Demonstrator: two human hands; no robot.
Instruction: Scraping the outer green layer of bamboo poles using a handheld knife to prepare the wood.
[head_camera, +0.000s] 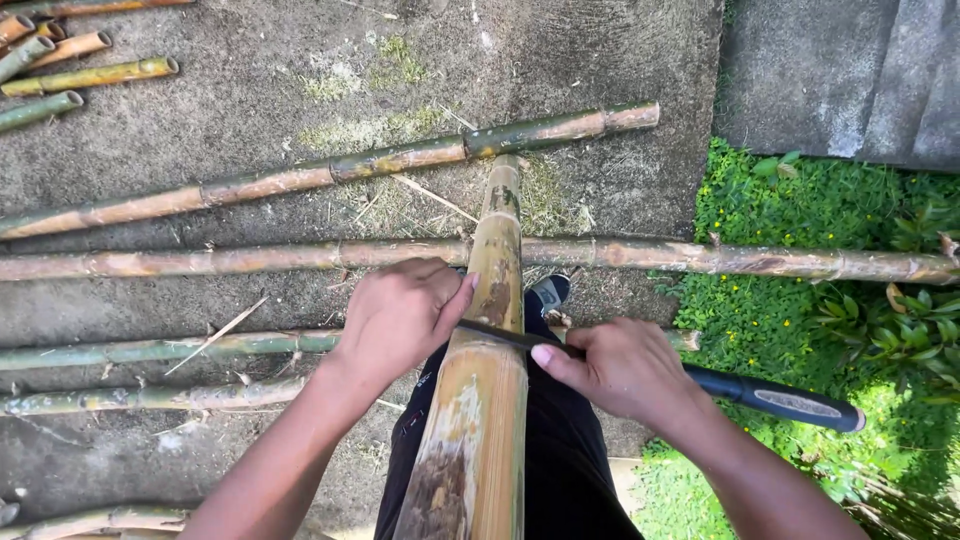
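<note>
A thick yellow-brown bamboo pole (482, 400) runs from my lap away from me, its far end resting on the concrete. A knife lies across it, its dark blade (495, 335) flat on the pole's top and its black handle (775, 397) sticking out to the right. My right hand (620, 370) grips the knife at the start of the handle, thumb pressed along it. My left hand (395, 318) sits on the left side of the pole, its thumb pushing on the back of the blade.
Several long thin bamboo poles (330, 172) lie across the concrete ground (250, 90), with more cut ends at the top left (90, 75). Green plants (800, 250) grow on the right beside a concrete slab (840, 70). My shoe (548, 292) shows beyond the pole.
</note>
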